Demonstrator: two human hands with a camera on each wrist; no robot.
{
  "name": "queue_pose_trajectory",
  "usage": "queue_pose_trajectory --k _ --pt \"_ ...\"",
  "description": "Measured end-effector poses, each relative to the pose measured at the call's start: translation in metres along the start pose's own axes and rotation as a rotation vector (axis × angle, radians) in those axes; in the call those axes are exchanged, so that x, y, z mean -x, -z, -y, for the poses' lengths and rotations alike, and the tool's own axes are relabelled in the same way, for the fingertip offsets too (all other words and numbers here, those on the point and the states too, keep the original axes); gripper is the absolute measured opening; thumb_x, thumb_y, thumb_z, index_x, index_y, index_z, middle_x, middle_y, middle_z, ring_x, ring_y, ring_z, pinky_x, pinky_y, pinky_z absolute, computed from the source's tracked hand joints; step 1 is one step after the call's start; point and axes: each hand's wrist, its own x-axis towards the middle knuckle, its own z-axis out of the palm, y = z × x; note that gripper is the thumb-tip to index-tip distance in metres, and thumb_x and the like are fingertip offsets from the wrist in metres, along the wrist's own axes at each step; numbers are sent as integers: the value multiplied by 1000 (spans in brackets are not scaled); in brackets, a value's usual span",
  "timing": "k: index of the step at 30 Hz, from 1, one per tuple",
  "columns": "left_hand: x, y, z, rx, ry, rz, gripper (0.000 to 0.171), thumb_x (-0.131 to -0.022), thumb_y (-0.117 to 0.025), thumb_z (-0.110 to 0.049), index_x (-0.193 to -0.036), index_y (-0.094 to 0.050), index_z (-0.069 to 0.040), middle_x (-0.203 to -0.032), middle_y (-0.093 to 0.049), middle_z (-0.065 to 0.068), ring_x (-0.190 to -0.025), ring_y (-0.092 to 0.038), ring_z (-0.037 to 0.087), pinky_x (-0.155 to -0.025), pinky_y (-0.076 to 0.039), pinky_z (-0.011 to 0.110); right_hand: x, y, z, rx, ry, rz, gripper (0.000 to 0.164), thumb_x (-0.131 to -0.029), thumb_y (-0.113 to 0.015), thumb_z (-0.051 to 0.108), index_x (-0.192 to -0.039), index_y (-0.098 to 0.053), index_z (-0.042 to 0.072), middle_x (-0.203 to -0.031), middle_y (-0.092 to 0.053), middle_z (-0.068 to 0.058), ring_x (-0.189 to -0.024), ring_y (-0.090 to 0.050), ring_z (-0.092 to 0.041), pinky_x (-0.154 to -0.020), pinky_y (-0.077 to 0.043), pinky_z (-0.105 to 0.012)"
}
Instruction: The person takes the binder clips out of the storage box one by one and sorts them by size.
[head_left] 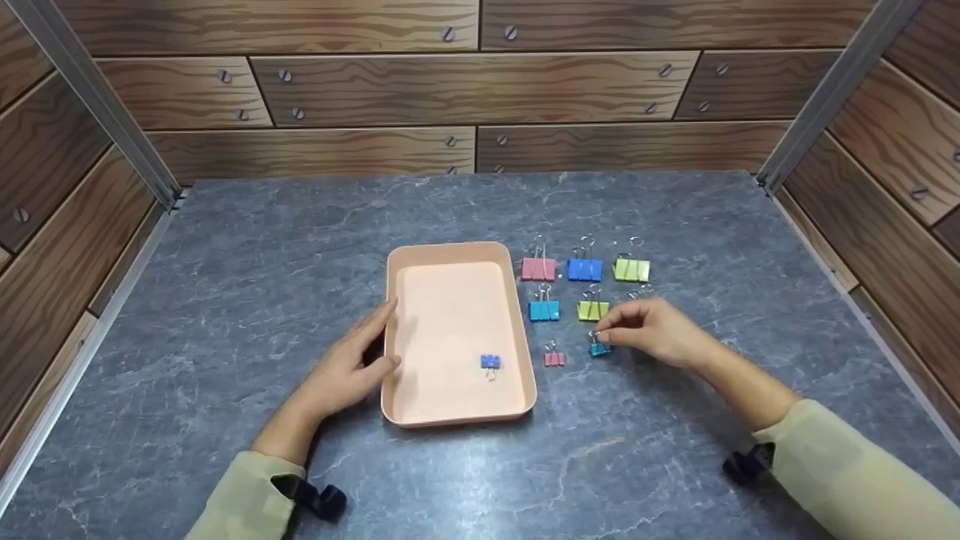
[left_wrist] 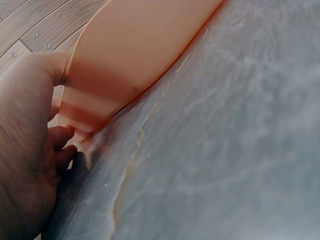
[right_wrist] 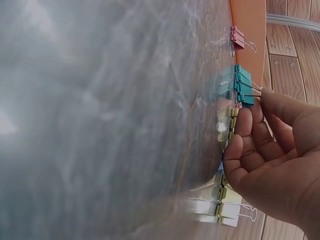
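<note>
My right hand [head_left: 660, 330] pinches a small teal binder clip [head_left: 599, 349] by its wire handles. In the right wrist view this teal clip's body hangs at the thumb and fingertips, close to the tabletop. At the left side of a peach tray [head_left: 457, 420], my left hand [head_left: 349, 367] holds the rim. The left wrist view has its thumb [left_wrist: 60, 67] bent over the rim and other fingers curled by the outer wall. Inside the tray lies a small blue binder clip [head_left: 490, 362]. A small pink binder clip [head_left: 553, 359] stands between the tray and the teal clip.
Behind the right hand stand more binder clips: a larger pink one [head_left: 538, 269], a blue one [head_left: 585, 270], a lime one [head_left: 631, 270], a light-blue one [head_left: 544, 310] and a smaller lime one [head_left: 593, 310]. Wood-patterned walls [head_left: 472, 90] enclose the grey marbled table [head_left: 285, 225].
</note>
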Motion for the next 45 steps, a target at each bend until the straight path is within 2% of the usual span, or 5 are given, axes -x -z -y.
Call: queue_pose_trajectory --k 19,25,31,37,45 --pt "1 -2 0 16 -40 -41 79 -96 -67 -25 -167 -35 -13 -169 -37 16 -153 -34 45 -128 -20 60 4 2 0 32 -23 10 18 -94 -80 19 -109 -81 8 -105 -76 -7 -92 -64 -21 -74 -56 -27" --pt "-1 -1 0 7 -36 -8 80 -97 -66 -26 -168 -31 -13 -170 -33 15 -155 -32 42 -129 -18 58 4 2 -2 31 -19 12 16 -94 -80 18 -107 -82 7 -103 -77 -6 -91 -64 -17 -73 -54 -24" --pt "-1 0 0 -2 -32 4 80 -99 -65 -29 -169 -30 -15 -171 -31 15 -156 -30 39 -130 -16 57 4 3 -2 38 -5 24 18 -94 -80 17 -109 -81 7 -107 -77 -7 -95 -67 -19 -77 -56 -24" --pt "-1 0 1 8 -47 -2 79 -99 -66 -28 -169 -30 -14 -171 -32 14 -157 -30 37 -130 -15 56 6 8 3 25 -7 23 23 -94 -80 18 -114 -80 5 -110 -78 -9 -95 -69 -20 -78 -58 -25" --pt "-1 0 1 6 -45 -1 80 -99 -66 -28 -169 -30 -14 -171 -31 13 -157 -30 34 -130 -16 55 4 19 20 48 45 -2 25 -96 -79 15 -115 -78 -2 -109 -79 -12 -97 -70 -13 -83 -58 -21"
